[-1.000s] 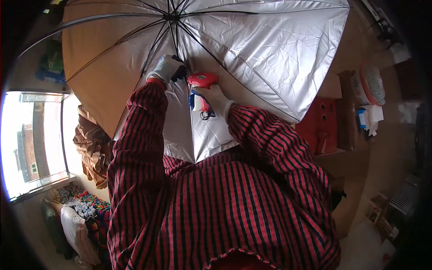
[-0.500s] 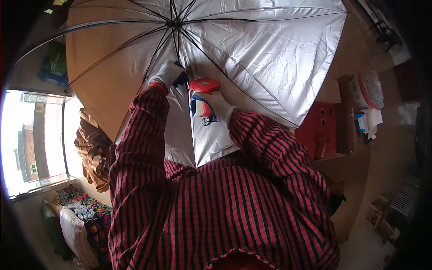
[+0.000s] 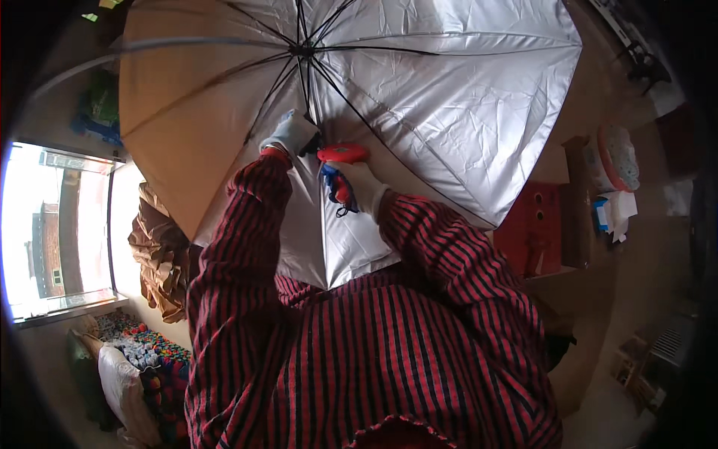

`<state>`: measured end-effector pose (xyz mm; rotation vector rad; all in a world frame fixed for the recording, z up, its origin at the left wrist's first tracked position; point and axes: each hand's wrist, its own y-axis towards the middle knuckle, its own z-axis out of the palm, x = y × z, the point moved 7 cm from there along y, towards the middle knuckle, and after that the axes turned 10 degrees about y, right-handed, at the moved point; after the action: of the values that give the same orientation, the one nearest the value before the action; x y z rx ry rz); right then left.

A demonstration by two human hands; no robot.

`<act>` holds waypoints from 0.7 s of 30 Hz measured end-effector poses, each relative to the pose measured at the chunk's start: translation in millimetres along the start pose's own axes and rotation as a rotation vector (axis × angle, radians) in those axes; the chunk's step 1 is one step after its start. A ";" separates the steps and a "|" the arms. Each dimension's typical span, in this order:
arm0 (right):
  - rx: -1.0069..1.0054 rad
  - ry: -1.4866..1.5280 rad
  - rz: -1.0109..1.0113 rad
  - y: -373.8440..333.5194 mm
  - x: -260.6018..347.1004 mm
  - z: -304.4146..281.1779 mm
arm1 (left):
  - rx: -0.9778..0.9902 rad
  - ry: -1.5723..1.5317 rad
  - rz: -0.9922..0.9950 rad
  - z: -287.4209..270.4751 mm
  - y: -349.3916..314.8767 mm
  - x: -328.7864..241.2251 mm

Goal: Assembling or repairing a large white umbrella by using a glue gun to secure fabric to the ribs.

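A large open umbrella (image 3: pixel 449 112) shows its silvery inner side, its black ribs and struts meeting at a hub (image 3: pixel 301 51) near the top. My left hand (image 3: pixel 290 133), in a pale glove with dark fingers, is closed at the black rib that runs down toward me; its fingertips are partly hidden. Just right of it, my right hand (image 3: pixel 363 183), in a pale glove with blue about the fingers, grips a red hand-held tool (image 3: pixel 344 153) with a rounded top. A thin dark loop hangs below this grip. The tool's front end is close to the left fingers; its exact kind cannot be made out.
Crumpled brown paper (image 3: pixel 158 251) lies left, near a bright window (image 3: pixel 48 232). A multicoloured heap (image 3: pixel 146 348) and a white bag (image 3: pixel 129 393) are lower left. To the right stand a red box (image 3: pixel 527 228) and a white-and-red tub (image 3: pixel 619 157). The umbrella's curved shaft (image 3: pixel 172 43) reaches leftward.
The umbrella and both hands sit slightly lower in the picture. My right hand has turned a little with the red tool, which remains close to my left fingers.
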<state>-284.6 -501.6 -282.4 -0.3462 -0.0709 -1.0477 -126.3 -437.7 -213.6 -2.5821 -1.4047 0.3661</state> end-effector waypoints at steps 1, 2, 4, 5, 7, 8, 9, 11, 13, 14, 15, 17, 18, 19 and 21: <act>0.106 0.136 0.087 -2.3 -4.6 0.5 | -0.067 0.497 0.235 -14.8 -2.1 -16.3; 0.100 0.136 0.106 -4.7 -6.8 7.3 | -0.135 0.990 0.443 -23.2 -16.3 -16.1; -0.128 -0.355 -0.319 -8.2 31.0 22.2 | -0.252 0.738 0.036 -67.2 -14.4 36.9; -0.237 -0.598 -0.545 -12.7 50.2 34.4 | -0.251 0.739 0.030 -80.4 -17.2 37.9; -0.216 -0.602 -0.601 -14.7 55.9 54.2 | -0.199 0.474 -0.152 -113.8 -28.2 57.5; -0.214 -0.601 -0.664 -20.6 61.5 59.1 | -0.170 0.339 -0.236 -118.7 -33.0 64.0; -0.212 -0.598 -0.726 -26.0 66.5 64.2 | -0.170 0.340 -0.245 -117.2 -40.8 61.5; -0.287 -0.625 -0.685 -43.8 69.8 65.3 | -0.468 0.277 -0.260 -120.3 -66.7 29.5; -0.418 -0.689 -0.582 -55.8 67.1 55.9 | -0.607 0.236 -0.264 -108.9 -82.2 -3.2; -0.418 -0.688 -0.582 -54.7 66.8 50.2 | -0.549 0.143 -0.303 -97.8 -83.5 -15.7; -0.453 -0.713 -0.585 -50.9 67.2 39.5 | -0.490 0.045 -0.341 -87.0 -80.7 -22.7; -0.511 -0.767 -0.584 -42.6 66.0 26.1 | -0.464 0.020 -0.311 -56.2 -67.2 -27.8; -0.511 -0.770 -0.582 -41.5 64.8 28.4 | -0.434 -0.002 -0.270 -46.1 -59.6 -31.6; -0.497 -0.696 -0.568 -40.5 61.9 28.8 | -0.433 -0.005 -0.270 -41.3 -51.4 -31.1; -0.475 -0.542 -0.543 -43.2 55.3 27.0 | -0.398 -0.110 -0.293 -31.4 -35.9 -32.5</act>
<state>-291.0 -558.8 -234.1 -1.0830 -0.4245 -1.4807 -162.6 -447.0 -169.6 -2.6148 -2.0454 0.2024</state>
